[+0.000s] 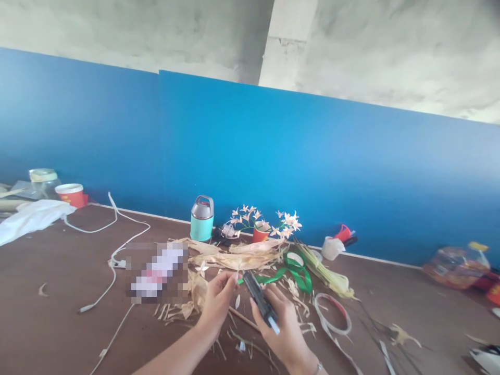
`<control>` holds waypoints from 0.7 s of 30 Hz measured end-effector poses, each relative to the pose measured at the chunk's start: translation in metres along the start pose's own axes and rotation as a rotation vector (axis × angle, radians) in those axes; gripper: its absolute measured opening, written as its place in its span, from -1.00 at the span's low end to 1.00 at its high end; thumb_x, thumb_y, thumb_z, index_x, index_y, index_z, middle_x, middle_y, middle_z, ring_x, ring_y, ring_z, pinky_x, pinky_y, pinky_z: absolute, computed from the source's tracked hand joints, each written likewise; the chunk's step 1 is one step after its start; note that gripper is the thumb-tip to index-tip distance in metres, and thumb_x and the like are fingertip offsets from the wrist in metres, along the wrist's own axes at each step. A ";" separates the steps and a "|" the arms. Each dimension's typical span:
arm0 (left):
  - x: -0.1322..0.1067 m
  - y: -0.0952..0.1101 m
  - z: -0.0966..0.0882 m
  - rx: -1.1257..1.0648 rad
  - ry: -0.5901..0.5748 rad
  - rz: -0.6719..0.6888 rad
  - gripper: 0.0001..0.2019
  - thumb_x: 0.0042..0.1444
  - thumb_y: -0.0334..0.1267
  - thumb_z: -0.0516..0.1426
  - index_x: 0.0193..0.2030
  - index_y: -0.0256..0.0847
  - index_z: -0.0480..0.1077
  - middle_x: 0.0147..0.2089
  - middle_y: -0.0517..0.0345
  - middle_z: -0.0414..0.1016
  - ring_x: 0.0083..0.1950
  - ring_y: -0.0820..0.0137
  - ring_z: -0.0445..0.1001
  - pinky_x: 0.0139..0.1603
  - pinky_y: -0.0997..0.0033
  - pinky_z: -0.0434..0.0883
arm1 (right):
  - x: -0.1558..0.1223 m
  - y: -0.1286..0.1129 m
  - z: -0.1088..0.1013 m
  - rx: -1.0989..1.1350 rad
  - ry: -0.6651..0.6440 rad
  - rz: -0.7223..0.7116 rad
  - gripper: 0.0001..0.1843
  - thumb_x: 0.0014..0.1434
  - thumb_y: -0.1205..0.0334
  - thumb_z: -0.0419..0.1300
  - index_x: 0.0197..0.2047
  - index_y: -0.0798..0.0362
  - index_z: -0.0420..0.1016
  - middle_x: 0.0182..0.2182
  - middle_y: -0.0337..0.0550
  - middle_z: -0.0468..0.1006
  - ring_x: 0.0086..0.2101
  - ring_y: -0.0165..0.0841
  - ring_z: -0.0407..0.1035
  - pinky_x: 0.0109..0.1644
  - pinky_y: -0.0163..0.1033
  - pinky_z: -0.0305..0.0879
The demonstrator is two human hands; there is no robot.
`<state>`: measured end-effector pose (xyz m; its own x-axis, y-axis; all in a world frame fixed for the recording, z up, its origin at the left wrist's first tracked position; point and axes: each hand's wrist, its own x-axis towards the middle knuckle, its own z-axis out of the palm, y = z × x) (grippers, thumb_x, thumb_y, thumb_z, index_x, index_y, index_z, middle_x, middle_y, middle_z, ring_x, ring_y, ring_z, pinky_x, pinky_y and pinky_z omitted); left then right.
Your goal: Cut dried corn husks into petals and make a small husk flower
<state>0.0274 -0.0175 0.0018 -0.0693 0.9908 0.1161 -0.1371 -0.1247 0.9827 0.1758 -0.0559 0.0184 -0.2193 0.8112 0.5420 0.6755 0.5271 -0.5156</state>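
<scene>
My right hand (283,325) is wrapped round a black glue gun (258,297), with a pale glue stick (274,326) showing at its rear end. The gun's front points away from me, towards the husks. Just left of the nozzle, my left hand (219,297) has thumb and forefinger pinched together on a tiny piece; a bit of green and something pale show at the fingertips, too small to name. Beyond both hands lie dried corn husks (246,260). A green ribbon (302,280) loops over the table to the right of the glue gun.
Husk scraps (183,311) litter the table (58,323). A red cup (260,234) with pale husk flowers (288,224) stands by the blue partition (312,166), beside a teal flask (202,224). White cables (113,255) run at left; a tape roll (332,314) lies right.
</scene>
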 end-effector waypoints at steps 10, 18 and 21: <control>-0.003 0.000 0.002 0.020 -0.038 -0.030 -0.66 -0.03 0.03 0.10 -0.53 -0.24 0.40 -0.57 0.20 0.36 -0.46 0.39 0.30 -0.42 0.47 0.23 | -0.005 0.007 0.004 0.003 -0.021 -0.003 -0.74 0.00 0.45 0.06 -0.23 0.02 0.40 -0.38 -0.16 0.44 -0.39 -0.33 0.39 -0.32 -0.29 0.32; -0.003 -0.001 0.003 -0.001 -0.032 -0.056 -0.68 -0.05 0.02 0.12 -0.51 -0.24 0.42 -0.56 0.20 0.39 -0.45 0.38 0.33 -0.43 0.47 0.24 | -0.006 0.010 0.006 -0.021 0.010 -0.027 -0.73 -0.05 0.47 0.07 -0.27 0.02 0.42 -0.39 -0.17 0.45 -0.42 -0.33 0.42 -0.35 -0.32 0.35; -0.003 -0.001 0.003 -0.015 -0.041 -0.055 -0.68 -0.04 0.01 0.13 -0.52 -0.24 0.40 -0.57 0.22 0.38 -0.45 0.40 0.33 -0.43 0.48 0.24 | -0.006 0.012 0.007 -0.023 0.023 -0.040 -0.72 -0.06 0.48 0.07 -0.26 0.02 0.41 -0.37 -0.16 0.46 -0.41 -0.33 0.42 -0.35 -0.32 0.34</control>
<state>0.0305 -0.0205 0.0011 -0.0212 0.9975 0.0678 -0.1544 -0.0703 0.9855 0.1802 -0.0531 0.0047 -0.2303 0.7832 0.5775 0.6822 0.5531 -0.4781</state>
